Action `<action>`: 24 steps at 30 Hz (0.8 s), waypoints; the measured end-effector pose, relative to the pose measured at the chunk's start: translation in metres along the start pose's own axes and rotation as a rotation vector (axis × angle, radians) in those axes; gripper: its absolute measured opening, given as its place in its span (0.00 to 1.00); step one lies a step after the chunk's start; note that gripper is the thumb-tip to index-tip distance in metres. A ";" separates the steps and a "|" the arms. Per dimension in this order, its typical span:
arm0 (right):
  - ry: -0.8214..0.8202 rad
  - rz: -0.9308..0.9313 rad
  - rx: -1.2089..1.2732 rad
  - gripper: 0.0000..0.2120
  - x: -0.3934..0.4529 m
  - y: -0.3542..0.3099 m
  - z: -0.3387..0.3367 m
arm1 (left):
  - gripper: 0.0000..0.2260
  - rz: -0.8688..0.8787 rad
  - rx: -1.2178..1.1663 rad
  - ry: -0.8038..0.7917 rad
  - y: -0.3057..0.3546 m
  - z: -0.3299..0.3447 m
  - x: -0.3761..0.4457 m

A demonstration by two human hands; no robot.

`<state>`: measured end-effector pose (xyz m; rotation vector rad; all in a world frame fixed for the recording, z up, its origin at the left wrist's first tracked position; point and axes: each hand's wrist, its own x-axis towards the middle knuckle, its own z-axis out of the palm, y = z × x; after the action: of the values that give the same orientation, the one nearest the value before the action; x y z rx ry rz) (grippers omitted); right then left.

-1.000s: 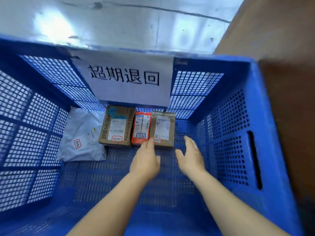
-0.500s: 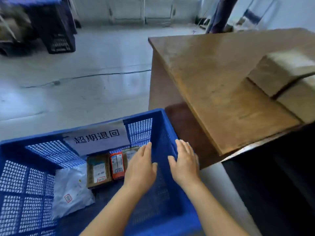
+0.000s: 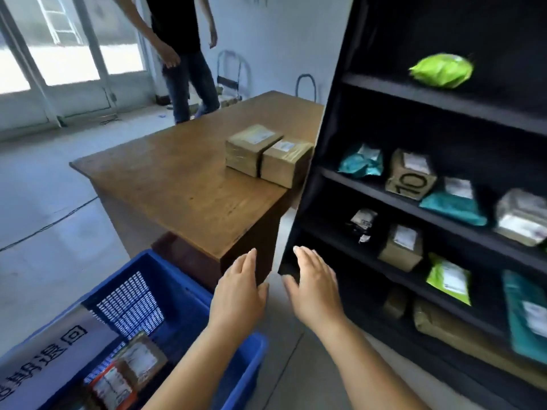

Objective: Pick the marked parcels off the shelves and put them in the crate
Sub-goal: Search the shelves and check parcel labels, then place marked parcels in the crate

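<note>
Left hand and right hand: both flat, fingers extended, holding nothing. Blue crate lies below-left of them (two parcels inside, possibly more, view blurred). Black shelves with parcels stand right.

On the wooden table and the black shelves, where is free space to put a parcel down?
The wooden table is bare except for two brown boxes at its far right edge beside the black shelves. The top shelf is bare left of the green bag. The middle shelves are crowded to the right of the box marked 10.
</note>
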<state>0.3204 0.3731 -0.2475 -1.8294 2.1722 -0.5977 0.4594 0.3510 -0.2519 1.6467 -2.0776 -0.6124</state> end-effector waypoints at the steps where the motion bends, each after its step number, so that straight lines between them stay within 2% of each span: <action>1: 0.024 0.036 -0.002 0.28 -0.006 0.011 -0.013 | 0.30 0.046 0.007 -0.016 0.017 0.004 0.000; 12: 0.285 0.369 -0.021 0.28 -0.095 0.151 -0.143 | 0.29 0.425 -0.021 -0.181 0.201 0.068 -0.034; 24: 0.422 0.551 -0.100 0.28 -0.216 0.316 -0.292 | 0.29 0.737 -0.023 -0.223 0.416 0.163 -0.115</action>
<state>-0.0442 0.6712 -0.1487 -1.1140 2.8638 -0.8029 0.0615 0.5605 -0.1512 0.7108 -2.5880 -0.5645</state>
